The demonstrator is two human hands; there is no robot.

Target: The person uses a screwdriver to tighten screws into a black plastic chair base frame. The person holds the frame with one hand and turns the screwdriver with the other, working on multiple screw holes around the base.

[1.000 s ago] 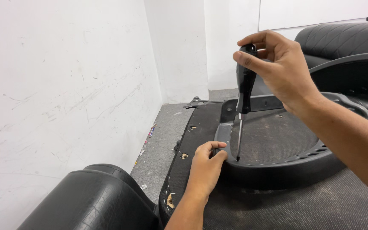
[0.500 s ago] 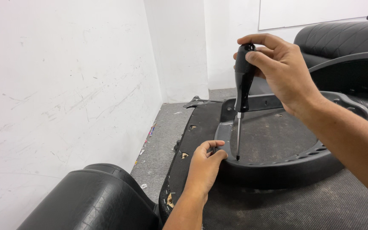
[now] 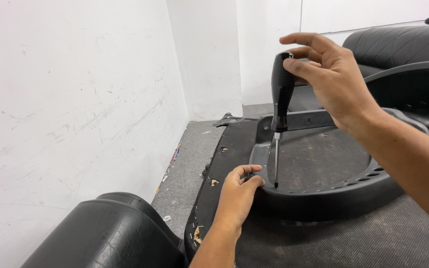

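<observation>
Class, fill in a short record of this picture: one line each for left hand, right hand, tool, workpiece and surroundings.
left hand: rests on the rim of the black plastic frame, beside the tool tip
right hand: fingertips on the screwdriver handle, fingers partly spread
tool: screwdriver, upright, tip down on the frame
workpiece: frame lying on a dark fabric panel
surroundings: white wall, black cushion

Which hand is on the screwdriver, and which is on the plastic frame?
The right hand grips the black screwdriver handle from above, with the shaft upright and the tip down at the black plastic frame. The left hand rests on the frame's rim, beside the tip.
</observation>
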